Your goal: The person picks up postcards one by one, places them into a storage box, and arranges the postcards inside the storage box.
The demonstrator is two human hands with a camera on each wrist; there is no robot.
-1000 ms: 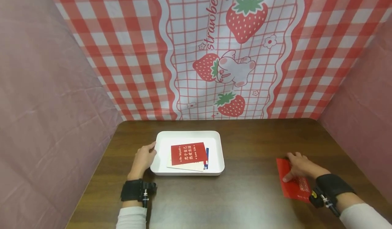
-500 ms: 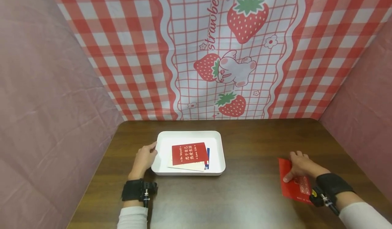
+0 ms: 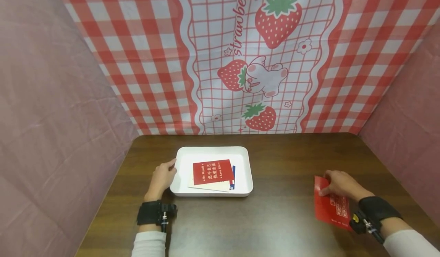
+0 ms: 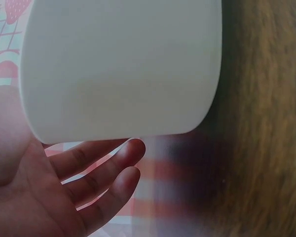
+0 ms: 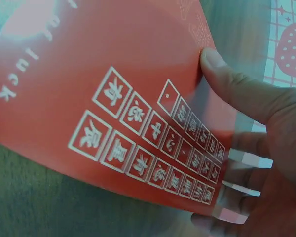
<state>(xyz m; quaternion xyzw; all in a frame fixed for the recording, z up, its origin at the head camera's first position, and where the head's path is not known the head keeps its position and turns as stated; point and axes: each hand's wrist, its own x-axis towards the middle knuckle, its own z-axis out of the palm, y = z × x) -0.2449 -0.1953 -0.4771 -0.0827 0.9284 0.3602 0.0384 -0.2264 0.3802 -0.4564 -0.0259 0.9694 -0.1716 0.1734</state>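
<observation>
My right hand (image 3: 342, 184) pinches a glossy red envelope (image 3: 333, 208) near its far edge. In the right wrist view, the thumb lies over the envelope's edge and the other fingers are at its underside; pale boxed characters and the word "luck" show on it. The envelope is tilted. My left hand (image 3: 162, 178) touches the left end of a white tray (image 3: 185, 153). Loosely extended fingers (image 4: 106, 182) show beside the tray in the left wrist view, where the thumb is partly hidden. A red printed card (image 3: 213, 172) lies in the tray over a cream one (image 3: 209, 187).
A blue-edged piece (image 3: 234, 176) pokes out from under the red card. The brown wooden table (image 3: 275, 222) has a checked strawberry cloth (image 3: 261, 73) behind it and pink cloth (image 3: 62, 134) at its sides. Both wrists carry black straps with cameras.
My right hand has taken hold of the red envelope's far edge and tilted it up slightly from the table, with its fingers drawn in under it. My left hand and the tray stay in place.
</observation>
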